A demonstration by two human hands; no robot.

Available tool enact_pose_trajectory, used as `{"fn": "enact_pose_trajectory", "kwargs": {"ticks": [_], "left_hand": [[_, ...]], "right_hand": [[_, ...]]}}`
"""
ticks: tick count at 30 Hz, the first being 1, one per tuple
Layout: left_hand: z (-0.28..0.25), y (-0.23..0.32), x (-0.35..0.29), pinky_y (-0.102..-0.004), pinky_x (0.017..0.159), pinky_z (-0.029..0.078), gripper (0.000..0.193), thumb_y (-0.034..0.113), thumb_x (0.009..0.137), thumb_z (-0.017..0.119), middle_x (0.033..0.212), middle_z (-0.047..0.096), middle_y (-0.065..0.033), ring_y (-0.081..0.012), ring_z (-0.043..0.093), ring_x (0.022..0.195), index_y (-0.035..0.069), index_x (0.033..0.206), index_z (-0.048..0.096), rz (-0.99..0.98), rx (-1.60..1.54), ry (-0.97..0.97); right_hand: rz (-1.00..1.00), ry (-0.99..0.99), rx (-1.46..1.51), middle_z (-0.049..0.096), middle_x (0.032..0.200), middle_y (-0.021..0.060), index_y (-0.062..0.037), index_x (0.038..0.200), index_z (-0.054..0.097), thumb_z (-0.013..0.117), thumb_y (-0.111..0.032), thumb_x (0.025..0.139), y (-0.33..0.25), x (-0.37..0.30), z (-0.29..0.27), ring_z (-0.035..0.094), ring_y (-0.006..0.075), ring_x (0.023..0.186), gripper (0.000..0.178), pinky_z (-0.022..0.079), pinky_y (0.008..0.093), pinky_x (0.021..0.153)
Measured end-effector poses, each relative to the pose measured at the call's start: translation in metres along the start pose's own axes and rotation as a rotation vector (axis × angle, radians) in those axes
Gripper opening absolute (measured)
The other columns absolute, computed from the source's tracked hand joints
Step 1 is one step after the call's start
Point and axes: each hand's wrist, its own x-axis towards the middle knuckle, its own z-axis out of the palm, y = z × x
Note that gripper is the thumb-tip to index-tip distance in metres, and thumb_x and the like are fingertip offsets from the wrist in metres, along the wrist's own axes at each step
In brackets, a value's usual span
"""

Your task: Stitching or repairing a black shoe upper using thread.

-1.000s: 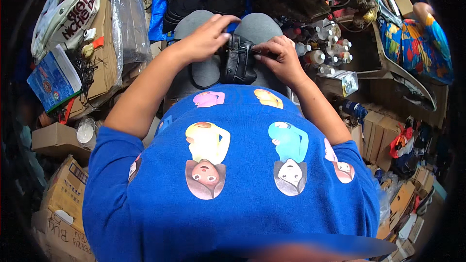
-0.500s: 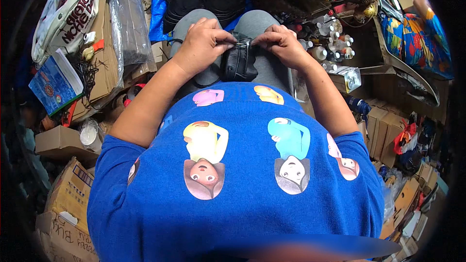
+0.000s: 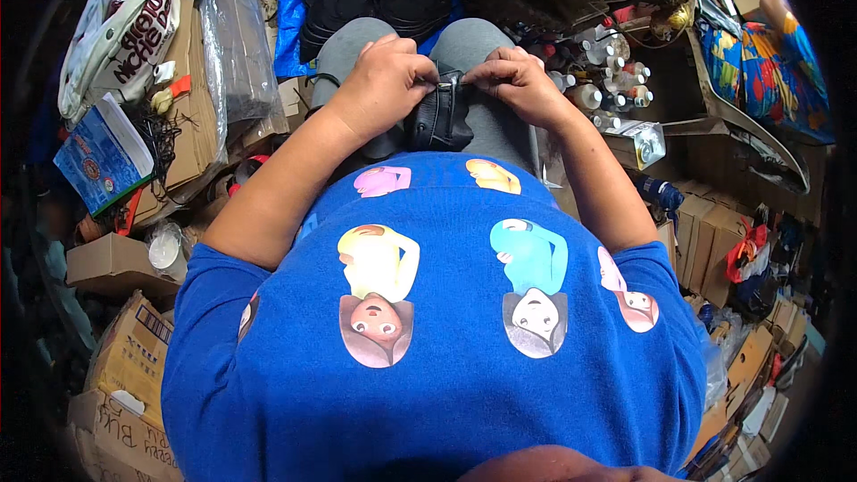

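Observation:
A black, shiny leather-like piece [image 3: 437,128], folded into a curved shape with a seam down it, rests on my lap between my thighs. At its far left edge, my left hand [image 3: 390,80] is closed, thumb and forefinger pinched together at the piece. My right hand [image 3: 520,80] pinches its far right edge, the other fingers curled in. A small pale line or slit shows on the black material between the fingertips; whether it is thread cannot be made out. Grey trousers [image 3: 486,40] lie under both hands.
Past my knees, stacked black curved pieces [image 3: 415,0] lie on a blue plastic sheet [image 3: 293,0]. Several small white-capped bottles [image 3: 585,96] stand to the right. At left are a blue book [image 3: 103,156], a white bag [image 3: 138,36] and cardboard boxes [image 3: 125,261].
My left hand has shifted slightly right and toward me, its fingertips lower against the black piece. The right hand keeps nearly the same place. The pale lines across the piece show less now.

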Motion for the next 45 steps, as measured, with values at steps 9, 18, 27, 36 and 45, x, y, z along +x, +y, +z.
{"fn": "enact_pose_trajectory", "kwargs": {"ticks": [9,18,27,36,45], "left_hand": [[-0.008,-0.004,-0.015,-0.0362,0.077,0.037,0.027,0.008,0.072,0.068,0.075,0.056,-0.0007,-0.0214,0.054,0.083,0.020,0.095,0.073,-0.060,0.023,-0.057],[0.008,-0.017,-0.003,-0.0326,0.071,0.046,0.025,0.008,0.069,0.072,0.077,0.064,-0.0056,-0.0216,0.059,0.078,0.015,0.093,0.073,-0.104,-0.216,-0.034],[0.023,-0.007,0.007,-0.0331,0.070,0.048,0.021,0.008,0.066,0.074,0.078,0.066,-0.0083,-0.0217,0.061,0.072,0.006,0.086,0.069,-0.316,-0.304,-0.020],[0.011,-0.013,0.000,-0.0318,0.074,0.041,0.011,0.011,0.068,0.073,0.081,0.057,-0.0060,-0.0234,0.054,0.083,0.009,0.078,0.067,0.025,-0.026,0.196],[-0.010,0.008,0.000,-0.0429,0.080,0.036,0.010,0.016,0.079,0.061,0.079,0.062,-0.0062,-0.0263,0.060,0.086,0.012,0.088,0.060,-0.114,0.145,-0.157]], "right_hand": [[-0.019,0.008,0.079,0.063,0.081,0.0010,-0.0149,0.097,0.073,0.070,-0.010,0.076,0.006,-0.005,-0.001,0.056,0.0170,0.083,0.022,0.043,0.0308,0.080],[0.037,0.054,0.252,0.066,0.082,0.0037,-0.0089,0.097,0.072,0.073,-0.008,0.075,0.006,-0.001,0.009,0.057,0.0141,0.080,0.022,0.046,0.0284,0.075],[0.241,0.114,0.479,0.069,0.077,0.0033,-0.0083,0.089,0.072,0.076,-0.016,0.073,0.003,0.003,0.020,0.061,0.0118,0.073,0.018,0.048,0.0281,0.071],[0.289,0.013,0.576,0.062,0.068,-0.0009,-0.0032,0.079,0.067,0.076,-0.015,0.076,0.005,0.006,0.004,0.055,0.0066,0.061,0.015,0.044,0.0218,0.058],[-0.012,-0.169,-0.105,0.063,0.079,0.0043,-0.0080,0.089,0.064,0.067,-0.017,0.081,-0.014,0.009,-0.024,0.059,0.0185,0.075,0.013,0.043,0.0293,0.071]]}}
